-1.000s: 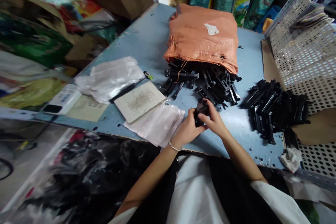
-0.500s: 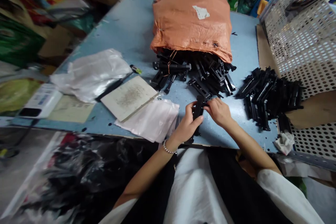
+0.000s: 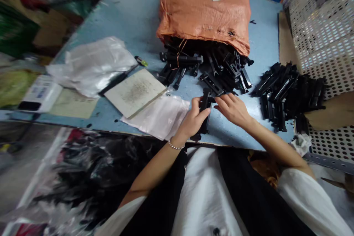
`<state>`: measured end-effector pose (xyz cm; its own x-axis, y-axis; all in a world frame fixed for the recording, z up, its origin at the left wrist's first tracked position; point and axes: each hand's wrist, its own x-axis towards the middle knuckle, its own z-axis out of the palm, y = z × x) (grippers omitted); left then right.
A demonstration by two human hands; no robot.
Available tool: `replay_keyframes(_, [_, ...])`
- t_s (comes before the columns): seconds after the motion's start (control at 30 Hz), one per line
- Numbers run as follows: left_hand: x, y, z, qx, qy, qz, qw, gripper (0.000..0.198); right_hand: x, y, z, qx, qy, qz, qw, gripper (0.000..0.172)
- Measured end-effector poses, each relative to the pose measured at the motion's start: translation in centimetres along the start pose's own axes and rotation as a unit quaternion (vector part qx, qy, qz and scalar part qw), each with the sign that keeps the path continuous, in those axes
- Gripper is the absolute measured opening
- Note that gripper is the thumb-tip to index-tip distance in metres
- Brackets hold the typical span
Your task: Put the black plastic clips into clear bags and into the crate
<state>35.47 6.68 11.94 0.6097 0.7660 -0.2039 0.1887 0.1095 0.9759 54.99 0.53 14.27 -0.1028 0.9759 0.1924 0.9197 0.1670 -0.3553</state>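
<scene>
A black part [image 3: 205,101] is gripped by the curled left hand [image 3: 193,120]; at its three o'clock, the right hand [image 3: 232,108] is bent inward, any hold hidden.

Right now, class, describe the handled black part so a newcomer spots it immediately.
Find the orange sack on the blue table, black parts heaped at its mouth. Nearer the table's front edge is the handled part; unlike those loose ones, the left hand grips it.
</scene>
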Motion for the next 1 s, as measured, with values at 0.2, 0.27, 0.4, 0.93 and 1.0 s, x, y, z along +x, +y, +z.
replay_keyframes(0.2, [0.1, 1.0, 0.4, -0.117, -0.012, -0.074, 0.99, 0.037, 0.6, 0.2, -0.6, -0.143, -0.036, -0.09, 0.985, 0.045])
replay_keyframes(0.27, [0.4, 1.2, 0.3, -0.134, 0.032, -0.061, 0.989, 0.034, -0.5, -1.3, 0.3, -0.117, -0.037, -0.095, 0.988, 0.047])
replay_keyframes(0.4, [1.0, 0.7, -0.2, -0.145, 0.06, -0.034, 0.987, 0.036, -3.3, -4.9, 2.7, -0.015, -0.131, -0.049, 0.99, 0.044])
replay_keyframes(0.93, [0.0, -7.1, 1.5, 0.16, 0.14, 0.09, 0.973, 0.059, 2.8, 2.3, 6.0, 0.23, 0.042, 0.262, 0.936, 0.039])
replay_keyframes(1.0, [1.0, -5.9, 1.1, -0.032, 0.115, 0.107, 0.987, 0.063, 0.9, 0.5, 5.3, 0.376, -0.003, 0.22, 0.9, 0.033])
